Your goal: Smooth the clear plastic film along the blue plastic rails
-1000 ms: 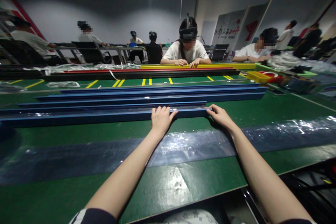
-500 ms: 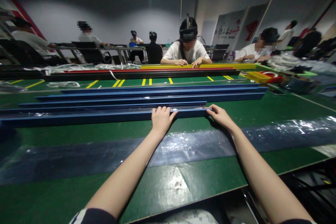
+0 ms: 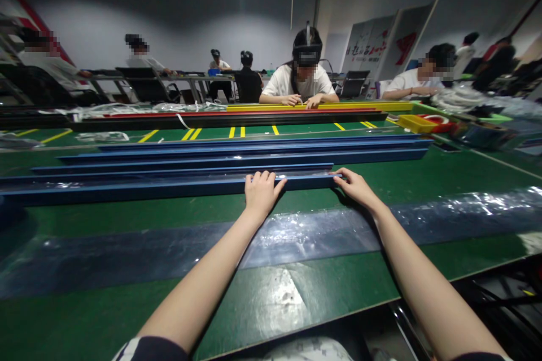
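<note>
A long blue channel strip (image 3: 169, 189) lies across the green table, with clear film along its inside. My left hand (image 3: 261, 193) grips its near wall, fingers over the top edge and thumb pointing right along it. At the strip's right end, my right hand (image 3: 354, 185) pinches the corner between thumb and fingers. Behind it lie more blue strips (image 3: 254, 157), parallel to the first. A wide band of clear plastic film (image 3: 313, 234) runs across the table beneath my forearms.
Black strips (image 3: 237, 120), a red strip and yellow strips (image 3: 364, 106) lie farther back. A yellow tray (image 3: 417, 124) stands at the back right. Across the table a person (image 3: 298, 82) leans over the yellow strips. The table's near edge (image 3: 339, 316) slants below my arms.
The head of the person across the table has shifted slightly right, and the person at the right has moved a little. My hands and the blue strip look unchanged.
</note>
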Available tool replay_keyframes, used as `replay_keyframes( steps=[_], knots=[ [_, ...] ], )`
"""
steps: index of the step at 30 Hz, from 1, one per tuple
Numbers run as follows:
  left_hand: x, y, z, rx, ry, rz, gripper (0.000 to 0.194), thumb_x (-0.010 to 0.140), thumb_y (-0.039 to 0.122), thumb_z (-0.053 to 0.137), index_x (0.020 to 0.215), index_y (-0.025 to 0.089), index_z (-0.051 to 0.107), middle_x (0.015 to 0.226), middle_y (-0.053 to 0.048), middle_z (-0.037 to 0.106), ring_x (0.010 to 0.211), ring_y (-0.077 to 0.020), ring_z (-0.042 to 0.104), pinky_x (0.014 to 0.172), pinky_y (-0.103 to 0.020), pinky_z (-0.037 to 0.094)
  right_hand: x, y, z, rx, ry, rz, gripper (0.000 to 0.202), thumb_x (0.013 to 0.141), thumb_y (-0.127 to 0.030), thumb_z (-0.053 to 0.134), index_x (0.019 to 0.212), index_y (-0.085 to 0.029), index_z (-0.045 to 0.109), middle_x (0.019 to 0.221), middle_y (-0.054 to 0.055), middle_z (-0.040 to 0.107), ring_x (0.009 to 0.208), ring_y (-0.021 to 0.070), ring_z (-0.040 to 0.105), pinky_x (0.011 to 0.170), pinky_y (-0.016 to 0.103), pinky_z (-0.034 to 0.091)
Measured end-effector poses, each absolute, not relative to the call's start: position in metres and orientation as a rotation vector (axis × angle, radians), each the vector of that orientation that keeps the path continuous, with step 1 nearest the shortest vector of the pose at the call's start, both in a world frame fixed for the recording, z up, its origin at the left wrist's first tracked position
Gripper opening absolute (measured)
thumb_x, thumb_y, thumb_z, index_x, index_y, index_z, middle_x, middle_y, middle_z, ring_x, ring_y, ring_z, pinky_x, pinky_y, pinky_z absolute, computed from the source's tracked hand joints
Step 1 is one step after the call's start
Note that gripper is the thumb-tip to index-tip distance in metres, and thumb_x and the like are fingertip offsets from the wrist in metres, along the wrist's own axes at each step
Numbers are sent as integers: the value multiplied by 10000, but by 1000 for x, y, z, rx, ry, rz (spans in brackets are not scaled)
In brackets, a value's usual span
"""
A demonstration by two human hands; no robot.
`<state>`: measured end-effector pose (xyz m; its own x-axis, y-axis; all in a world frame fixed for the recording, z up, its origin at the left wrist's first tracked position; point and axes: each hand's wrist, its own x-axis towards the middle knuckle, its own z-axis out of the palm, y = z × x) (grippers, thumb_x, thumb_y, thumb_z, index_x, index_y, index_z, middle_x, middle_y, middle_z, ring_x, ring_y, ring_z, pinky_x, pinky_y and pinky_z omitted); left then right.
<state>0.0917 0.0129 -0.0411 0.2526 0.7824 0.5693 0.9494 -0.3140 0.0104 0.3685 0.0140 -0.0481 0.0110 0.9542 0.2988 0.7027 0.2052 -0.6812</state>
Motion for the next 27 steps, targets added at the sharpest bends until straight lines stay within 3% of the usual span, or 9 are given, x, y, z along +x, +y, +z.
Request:
replay_keyframes(
  steps=[10,17,27],
  knots=[
    [91,14,-43,-2216,-1568,-756,417,900,497,347,964,209,642,1035,-86,658,957,-262,515,785,-391,299,366,13,-44,-1512,-1791,353,256,770,-376,507,924,-197,606,962,57,659,880,193,586,812,341,431],
    [90,13,-41,-2226,-1557,-742,403,900,487,352,926,218,650,1016,-85,660,947,-257,515,784,-389,307,353,6,-37,-1544,-1948,-10,233,841,-368,429,904,-209,588,960,79,652,952,233,539,850,375,368],
    [79,16,-22,-2304,-1564,-580,434,883,531,373,880,196,649,890,-81,677,873,-234,562,761,-358,300,321,4,-24,-1669,-2140,-134,222,882,-298,395,913,-198,591,916,76,670,900,231,571,848,392,317]
  ],
)
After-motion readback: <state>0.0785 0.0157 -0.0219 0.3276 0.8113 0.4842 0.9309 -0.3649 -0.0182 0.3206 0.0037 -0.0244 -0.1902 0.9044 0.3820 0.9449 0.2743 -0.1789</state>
